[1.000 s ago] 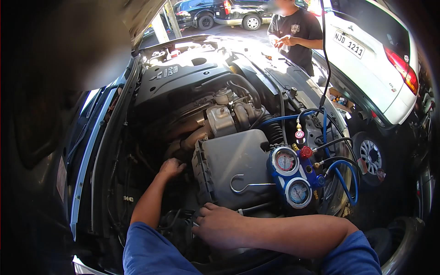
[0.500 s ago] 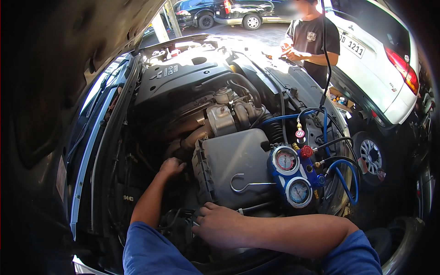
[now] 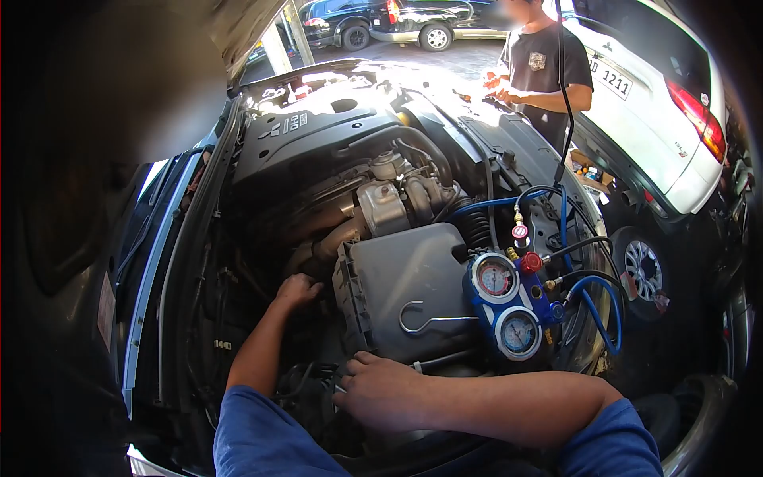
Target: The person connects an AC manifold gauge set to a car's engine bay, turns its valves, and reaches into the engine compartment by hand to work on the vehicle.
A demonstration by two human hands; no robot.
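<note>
My left hand (image 3: pixel 299 291) reaches down into the dark gap to the left of the black air filter box (image 3: pixel 409 262), below the metal pipes. Its fingers look curled, and their tips are hidden. At the near edge of the box, my right hand (image 3: pixel 377 389) is bent over with closed fingers. A small pale edge shows by those fingers, but I cannot make out what they hold. On top of the box lies a metal hook (image 3: pixel 409 322). A blue manifold gauge set (image 3: pixel 509 306) with two dials rests at the box's right side.
Blue and black hoses (image 3: pixel 600 290) loop from the gauges. The engine cover (image 3: pixel 298 143) lies farther back. A person in a dark shirt (image 3: pixel 548 75) stands beyond the fender, hands together. A white car (image 3: pixel 644 103) and a loose wheel (image 3: pixel 642 266) are at right.
Both my hands stay in the same place. The person across the fender shifts slightly, and the left side of the view, under the hood, looks hazier.
</note>
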